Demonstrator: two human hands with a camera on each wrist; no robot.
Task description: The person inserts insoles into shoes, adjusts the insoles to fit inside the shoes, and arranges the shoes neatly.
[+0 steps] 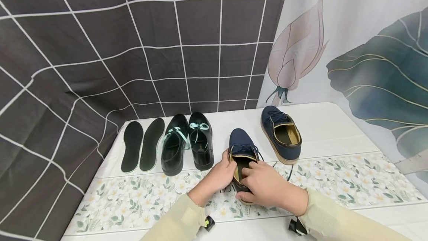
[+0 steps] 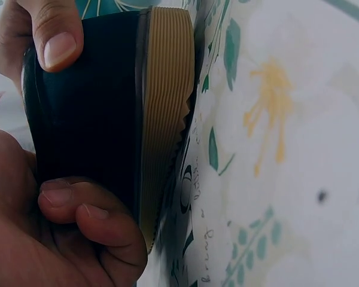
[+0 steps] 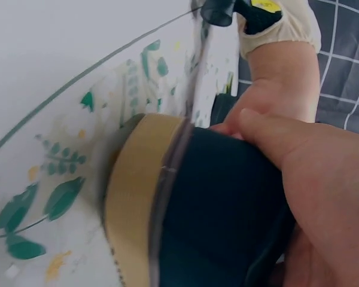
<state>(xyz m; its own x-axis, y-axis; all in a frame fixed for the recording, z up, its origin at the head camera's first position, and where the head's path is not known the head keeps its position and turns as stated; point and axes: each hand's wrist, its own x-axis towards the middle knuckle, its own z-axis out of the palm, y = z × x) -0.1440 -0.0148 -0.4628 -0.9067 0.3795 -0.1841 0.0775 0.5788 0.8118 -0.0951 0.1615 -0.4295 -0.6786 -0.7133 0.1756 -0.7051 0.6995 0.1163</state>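
Observation:
A navy lace-up shoe (image 1: 240, 137) with a tan sole stands toe away in front of me, its heel slightly off the cloth in the left wrist view. My left hand (image 1: 221, 173) holds the shoe's left side near the opening, its fingers curled against the upper. At the heel, my right hand (image 1: 267, 184) grips the collar, thumb outside and fingers reaching into the opening. The right wrist view shows the thumb along the dark heel (image 3: 218, 203). What the fingers touch inside is hidden. The matching navy shoe (image 1: 288, 142) stands at the back right.
Two black insoles (image 1: 132, 146) lie side by side at the left. Next to them stand two black shoes (image 1: 200, 140) with mint laces. A white cloth with a floral band (image 1: 133, 203) covers the table; a dark grid curtain (image 1: 197, 60) hangs behind.

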